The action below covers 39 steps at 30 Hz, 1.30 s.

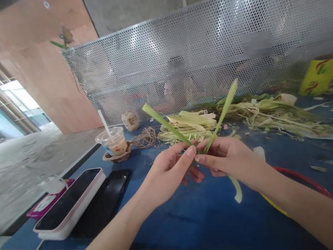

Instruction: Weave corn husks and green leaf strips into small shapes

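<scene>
Above the blue table, my left hand [168, 170] and my right hand [232, 155] meet, thumbs and fingers pinched close together. From my left fingers a green corn husk strip [169, 126] slants up to the left. A second pale green strip [223, 111] rises to the right out of my right hand, so the two form a V. Where they join is mostly covered by my fingertips. Below my right hand a pale curled end [236, 191] hangs down. A stack of cut husks [190, 125] lies just behind my hands.
Loose husks and shreds [265, 116] spread over the back right, near a yellow container [321, 74]. At left are a plastic cup [116, 145] with a straw, brown twine [146, 138] and two phones [71, 202]. A perforated metal screen [144, 61] borders the back; people show behind it.
</scene>
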Each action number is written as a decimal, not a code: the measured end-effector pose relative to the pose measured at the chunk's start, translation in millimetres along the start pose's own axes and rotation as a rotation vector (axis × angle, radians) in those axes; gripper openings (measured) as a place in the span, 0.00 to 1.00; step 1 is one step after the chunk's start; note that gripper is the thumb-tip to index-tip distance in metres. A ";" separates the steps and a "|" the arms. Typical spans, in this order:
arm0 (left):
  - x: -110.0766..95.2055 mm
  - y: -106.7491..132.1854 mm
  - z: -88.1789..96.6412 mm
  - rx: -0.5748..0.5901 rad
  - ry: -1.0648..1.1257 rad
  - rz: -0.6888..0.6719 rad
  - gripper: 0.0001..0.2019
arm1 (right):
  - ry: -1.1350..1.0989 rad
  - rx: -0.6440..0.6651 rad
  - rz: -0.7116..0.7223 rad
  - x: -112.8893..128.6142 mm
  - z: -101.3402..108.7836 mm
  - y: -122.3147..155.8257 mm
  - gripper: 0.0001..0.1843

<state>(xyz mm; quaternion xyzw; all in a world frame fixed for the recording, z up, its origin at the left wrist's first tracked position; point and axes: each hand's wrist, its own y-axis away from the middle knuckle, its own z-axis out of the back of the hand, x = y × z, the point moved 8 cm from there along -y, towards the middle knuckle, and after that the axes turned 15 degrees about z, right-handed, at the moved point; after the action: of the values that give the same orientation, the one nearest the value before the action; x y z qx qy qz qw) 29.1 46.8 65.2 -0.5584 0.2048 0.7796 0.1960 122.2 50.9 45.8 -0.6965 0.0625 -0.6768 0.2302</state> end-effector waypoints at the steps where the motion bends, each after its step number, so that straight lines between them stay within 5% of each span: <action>1: -3.9 -1.9 4.2 -0.061 -0.069 -0.021 0.19 | -0.008 0.010 0.006 0.5 -0.6 -0.3 0.15; 4: -9.9 -8.9 10.3 -0.171 -0.182 -0.008 0.19 | 0.007 -0.005 0.008 0.3 2.2 -1.1 0.15; 14: 3.5 -12.8 14.0 -0.270 0.002 0.016 0.22 | 0.105 -0.070 0.034 1.6 2.3 1.0 0.11; 21: 17.4 -20.5 12.4 -0.025 0.178 0.044 0.19 | 0.125 -0.011 0.049 -7.7 2.1 -3.5 0.13; 26: 19.4 -19.2 1.4 0.211 0.196 0.044 0.29 | 0.077 -0.011 0.029 -7.1 9.4 -8.3 0.14; 39: 26.1 -15.9 1.4 0.190 0.288 0.192 0.30 | 0.095 -0.051 -0.031 -12.5 14.4 -5.5 0.12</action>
<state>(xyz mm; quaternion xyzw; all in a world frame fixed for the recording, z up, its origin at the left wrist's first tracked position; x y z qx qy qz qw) 28.6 63.0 39.2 -0.6212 0.3556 0.6839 0.1412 134.0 64.2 36.9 -0.6702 0.0797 -0.7107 0.1986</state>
